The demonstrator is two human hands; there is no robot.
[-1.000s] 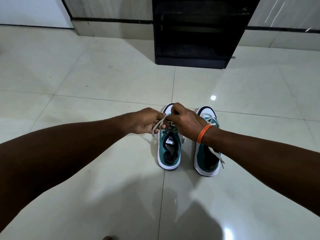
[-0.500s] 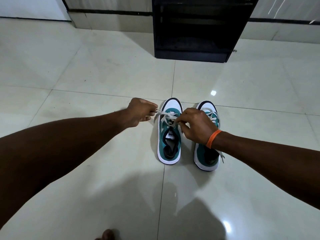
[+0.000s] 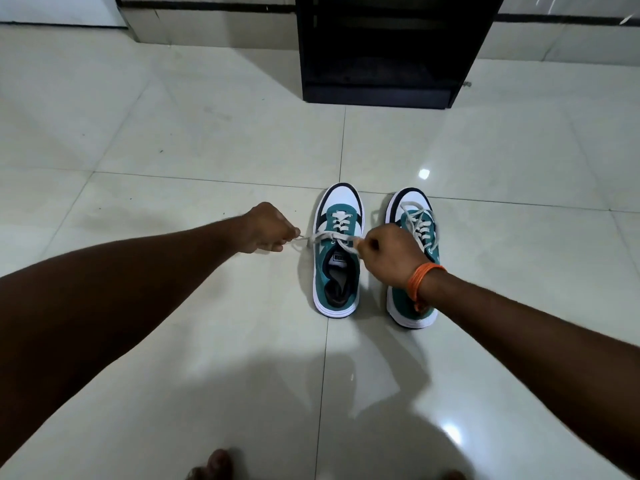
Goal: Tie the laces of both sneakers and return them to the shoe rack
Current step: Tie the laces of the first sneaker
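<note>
Two teal-and-white sneakers stand side by side on the tiled floor, toes pointing away from me. The left sneaker has its white lace stretched sideways across the tongue. My left hand pinches one lace end to the left of the shoe. My right hand, with an orange band on the wrist, grips the other end at the shoe's right side and partly covers the right sneaker. That shoe's laces lie loose on its top. The black shoe rack stands against the wall beyond.
Glossy pale floor tiles stretch all around the shoes. A wall base with a dark stripe runs along the back. My bare toes show at the bottom edge.
My hands were together over the left sneaker's tongue; they have drawn apart sideways, pulling the lace taut. The view has tilted slightly.
</note>
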